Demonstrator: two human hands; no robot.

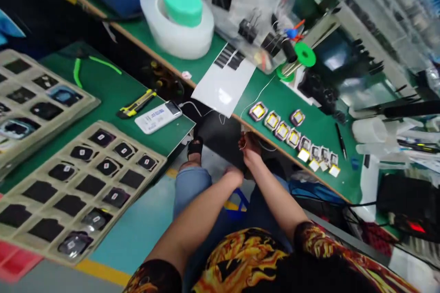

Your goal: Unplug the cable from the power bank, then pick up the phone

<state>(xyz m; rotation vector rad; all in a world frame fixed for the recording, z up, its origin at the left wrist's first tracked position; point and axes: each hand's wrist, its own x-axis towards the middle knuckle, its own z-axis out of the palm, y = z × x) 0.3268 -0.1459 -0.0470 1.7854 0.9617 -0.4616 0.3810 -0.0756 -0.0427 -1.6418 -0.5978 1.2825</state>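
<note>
My right hand is low at the front edge of the green bench, its fingers curled near a white cable; what they hold, if anything, is too small to name. Just left of it, my left hand hangs above my lap, its fingers mostly hidden. On the bench beyond my right hand, several small square parts with yellow faces sit in a row, and one more lies behind them. Small pale squares rest at the row's near end.
At left, a tray of dark square modules sits beside a white power bank and a yellow cutter. A white sheet, a tape roll, a green spool and a black pen lie on the bench.
</note>
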